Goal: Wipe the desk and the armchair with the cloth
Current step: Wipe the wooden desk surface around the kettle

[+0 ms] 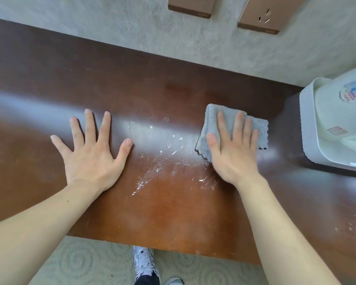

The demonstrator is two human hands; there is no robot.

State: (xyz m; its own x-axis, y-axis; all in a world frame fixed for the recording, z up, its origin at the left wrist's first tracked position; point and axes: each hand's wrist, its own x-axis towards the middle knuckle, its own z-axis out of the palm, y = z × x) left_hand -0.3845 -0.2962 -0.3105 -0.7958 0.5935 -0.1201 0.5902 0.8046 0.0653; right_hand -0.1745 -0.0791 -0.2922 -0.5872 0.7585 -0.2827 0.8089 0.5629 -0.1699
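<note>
- The desk (49, 79) is a dark reddish-brown wooden top that fills most of the view; its far edge meets a grey textured wall (111, 27), and its near edge runs above a pale patterned carpet (80, 262).
- The left hand (90, 153) lies palm down on the desk left of the middle, well back from the near edge, fingers straight and spread wide, thumb out to the side; it holds nothing.
- Between the two hands a streak of white specks and smeared residue (158, 165) runs diagonally over the wood, from a glossy reflection in the middle of the top down toward the near edge.
- Below the near edge, a white-and-grey sneaker (145, 262) stands on the carpet, and the toe of a second shoe (173, 281) shows at the bottom of the view.
- The right hand (232, 149) presses flat on the cloth, fingers straight and close together, thumb at the cloth's left edge; the heel of the palm rests on the wood.
- The cloth (259, 130) is a folded grey microfibre square lying on the desk right of the middle, nearer the far edge than the near one, just beside the white appliance.
- On the wall above, two copper-coloured socket plates (261, 17) are mounted side by side.
- A white plastic appliance (327, 124) with a blue-and-red round sticker stands at the desk's right end, by the far right corner.
- A few white flecks (349, 227) dot the wood toward the near right corner.
</note>
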